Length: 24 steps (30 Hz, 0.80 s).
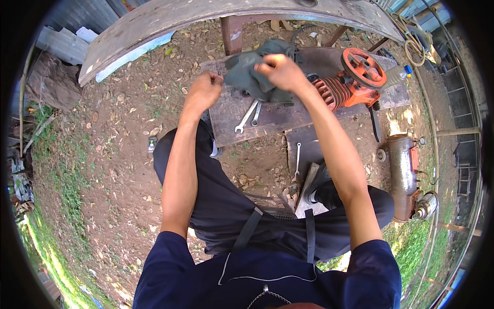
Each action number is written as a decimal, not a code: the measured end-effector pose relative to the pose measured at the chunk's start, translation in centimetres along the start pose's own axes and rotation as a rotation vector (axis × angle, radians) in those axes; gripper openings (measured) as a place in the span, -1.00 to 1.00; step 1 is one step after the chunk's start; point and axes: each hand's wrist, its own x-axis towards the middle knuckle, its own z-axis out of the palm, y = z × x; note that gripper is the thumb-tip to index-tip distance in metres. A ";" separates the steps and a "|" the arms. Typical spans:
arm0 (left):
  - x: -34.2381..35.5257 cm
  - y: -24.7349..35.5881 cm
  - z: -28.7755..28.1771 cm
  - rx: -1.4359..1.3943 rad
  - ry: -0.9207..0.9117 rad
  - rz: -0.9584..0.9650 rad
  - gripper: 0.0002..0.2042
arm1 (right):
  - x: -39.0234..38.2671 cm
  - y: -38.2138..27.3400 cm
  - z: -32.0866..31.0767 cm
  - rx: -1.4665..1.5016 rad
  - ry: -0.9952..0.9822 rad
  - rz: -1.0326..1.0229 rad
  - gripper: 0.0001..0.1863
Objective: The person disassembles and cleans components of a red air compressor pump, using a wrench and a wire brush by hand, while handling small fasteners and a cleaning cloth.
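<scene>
My right hand [278, 72] has its fingers curled on a crumpled grey-green cloth [247, 69], which lies over part of a dark wooden board [226, 113]. My left hand [205, 90] is closed at the cloth's left side, its fingertips pinched; what they hold I cannot make out. Below the cloth lie two wrenches, an open-ended one [243, 122] and another [257, 112] beside it. An orange compressor pump [355, 95] with a large wheel sits on the board's right part, a plastic bottle with a blue cap [396, 77] behind it.
A long weathered plank [154, 28] spans behind the board. A metal tank [399, 170] lies on the ground at right. A third wrench [298, 158] rests on a lower board between my knees. A small object [152, 144] is on the dirt at left; a coiled hose [411, 41] hangs at upper right.
</scene>
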 end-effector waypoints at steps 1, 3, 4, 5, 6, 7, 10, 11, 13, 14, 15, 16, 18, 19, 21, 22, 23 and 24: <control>0.0 0.1 -0.2 -0.048 0.005 -0.015 -0.72 | 0.3 0.7 0.2 0.323 0.153 -0.021 -0.56; 0.3 -0.3 -0.2 -0.090 0.014 -0.021 -0.72 | 1.2 1.5 -0.2 0.526 0.261 0.043 -0.53; 0.5 -0.4 -0.1 -0.111 0.019 -0.023 -0.72 | 1.6 2.1 -0.4 0.496 0.272 0.109 -0.55; 0.6 -0.2 -0.1 -0.102 -0.010 -0.015 -0.72 | 1.9 2.5 -0.5 0.468 0.283 0.174 -0.56; 0.7 0.1 0.2 -0.093 -0.040 -0.007 -0.71 | 2.2 2.9 -0.5 0.438 0.294 0.238 -0.57; 0.8 0.5 0.4 -0.085 -0.069 0.002 -0.71 | 2.4 3.3 -0.3 0.190 0.328 0.251 -0.59; 0.7 1.1 1.1 -0.076 -0.107 0.001 -0.71 | 1.8 3.4 1.7 -0.480 0.543 0.184 -0.63; 0.5 1.8 1.3 -0.080 -0.126 -0.010 -0.71 | 1.4 3.1 1.7 -0.533 0.490 0.097 -0.61; -0.1 3.2 1.5 -0.087 -0.165 -0.029 -0.71 | 0.9 2.7 1.4 -0.636 0.381 -0.076 -0.57; 0.1 3.1 2.0 -0.138 -0.189 -0.023 -0.71 | 1.0 3.1 1.6 -0.585 0.296 -0.242 -0.66; 0.5 2.9 2.6 -0.188 -0.214 -0.015 -0.72 | 0.8 3.6 1.8 -0.580 0.260 -0.251 -0.68; 0.8 2.7 3.1 -0.239 -0.240 -0.007 -0.72 | 0.5 4.1 2.1 -0.576 0.225 -0.259 -0.69; 0.7 3.4 3.8 -0.300 -0.225 -0.007 -0.72 | 0.1 3.0 2.1 -0.459 0.057 -0.034 -0.58; 0.6 3.5 3.8 -0.328 -0.213 -0.008 -0.72 | 0.2 1.9 1.7 -0.315 0.029 0.056 -0.53; 1.0 3.3 4.1 -0.304 -0.201 0.016 -0.72 | 0.1 0.7 1.0 -0.032 -0.021 0.242 -0.42; 1.1 3.1 4.1 -0.292 -0.195 0.027 -0.72 | 0.2 0.2 1.1 -0.113 0.033 0.295 -0.41; 1.1 3.3 4.1 -0.228 -0.157 0.054 -0.72 | 0.1 0.0 1.1 -0.146 0.059 0.285 -0.43; 1.0 3.6 3.9 -0.164 -0.118 0.079 -0.72 | -0.1 -0.2 1.2 -0.178 0.085 0.274 -0.45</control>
